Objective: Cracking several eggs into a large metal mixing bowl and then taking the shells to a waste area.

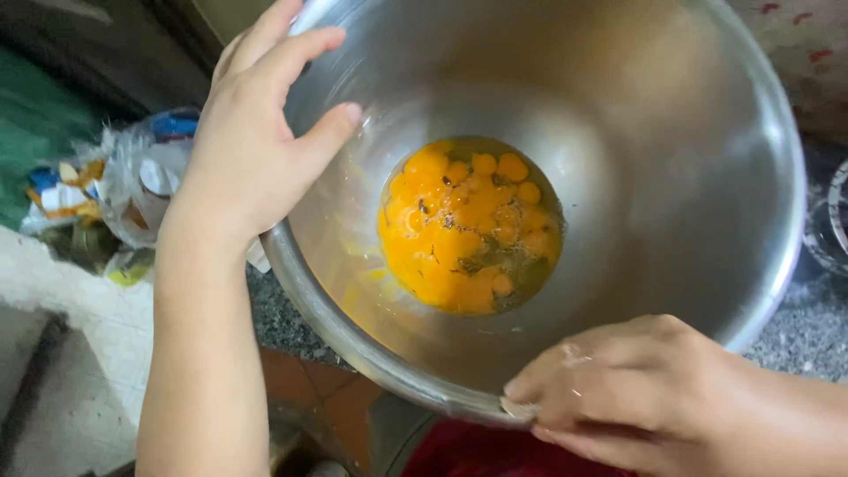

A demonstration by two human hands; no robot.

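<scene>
A large steel mixing bowl (671,177) fills the view, seen from above. At its bottom lies a pool of cracked eggs (468,225), several orange yolks with dark specks in clear white. My left hand (256,132) grips the bowl's left rim, thumb inside and fingers over the edge. My right hand (636,389) pinches the near rim at the bottom, fingers curled around it.
The bowl sits on a speckled grey stone counter (808,331). A glass dish edge (835,221) shows at the far right. Down left, a plastic bag of rubbish (115,194) lies on the pale floor. Red fabric (477,450) shows below the bowl.
</scene>
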